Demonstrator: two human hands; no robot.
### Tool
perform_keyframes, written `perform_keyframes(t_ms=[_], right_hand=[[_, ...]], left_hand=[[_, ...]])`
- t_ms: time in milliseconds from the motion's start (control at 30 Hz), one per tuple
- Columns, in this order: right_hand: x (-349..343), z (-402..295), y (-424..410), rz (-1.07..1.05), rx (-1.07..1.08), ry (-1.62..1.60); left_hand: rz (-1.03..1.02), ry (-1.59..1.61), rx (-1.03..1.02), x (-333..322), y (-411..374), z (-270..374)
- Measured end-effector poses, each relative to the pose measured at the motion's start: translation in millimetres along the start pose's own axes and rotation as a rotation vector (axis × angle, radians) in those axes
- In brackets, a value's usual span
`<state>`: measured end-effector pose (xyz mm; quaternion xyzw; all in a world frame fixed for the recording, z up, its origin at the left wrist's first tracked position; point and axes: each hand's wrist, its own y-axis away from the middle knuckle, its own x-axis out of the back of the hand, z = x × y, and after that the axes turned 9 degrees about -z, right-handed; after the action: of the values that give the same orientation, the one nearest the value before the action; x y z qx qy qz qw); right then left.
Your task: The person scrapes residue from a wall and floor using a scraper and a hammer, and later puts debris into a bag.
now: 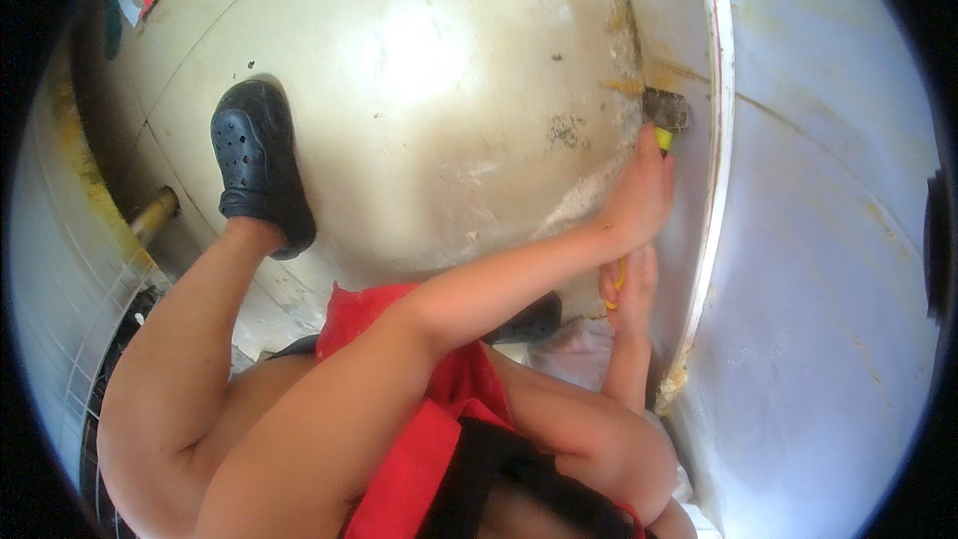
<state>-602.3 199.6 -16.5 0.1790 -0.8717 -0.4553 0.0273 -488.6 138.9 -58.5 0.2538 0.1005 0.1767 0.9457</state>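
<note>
My left hand (640,191) is closed around the neck of a hand tool (664,109) with a dark, blocky head and a yellow and black handle. The head lies against the stained strip between the worn cream floor (449,187) and a white trim strip (717,135). Whether it is a scraper or a hammer, I cannot tell. Just below, my right hand (632,286) is shut on a yellow handle part (618,283), seemingly of the same tool. The left wrist partly hides the stretch between the hands.
My foot in a black clog (254,157) rests on the floor at the left; another dark clog (533,318) shows partly under my arm. A pale wall panel (816,202) rises at the right. A yellowish pipe (157,213) and a wire grid (93,359) stand at the left.
</note>
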Motion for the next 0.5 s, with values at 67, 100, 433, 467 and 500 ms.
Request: perform_keyframes(t_ms=[67,100,433,467,500], right_hand=[[5,-9,1,0.029,-0.007,0.080],[5,-17,2,0.027,-0.010,0.095],[5,-38,2,-0.040,0.050,0.176],[5,-39,1,-0.050,0.050,0.187],[6,-39,0,-0.056,0.051,0.200]], left_hand=[[0.000,0.072,0.036,-4,-3,4],[0.009,0.079,0.059,-6,-4,7],[0.178,0.169,-0.033,-22,-11,2],[0.183,0.175,-0.044,-22,-12,2],[0.199,0.174,-0.077,-22,-14,1]])
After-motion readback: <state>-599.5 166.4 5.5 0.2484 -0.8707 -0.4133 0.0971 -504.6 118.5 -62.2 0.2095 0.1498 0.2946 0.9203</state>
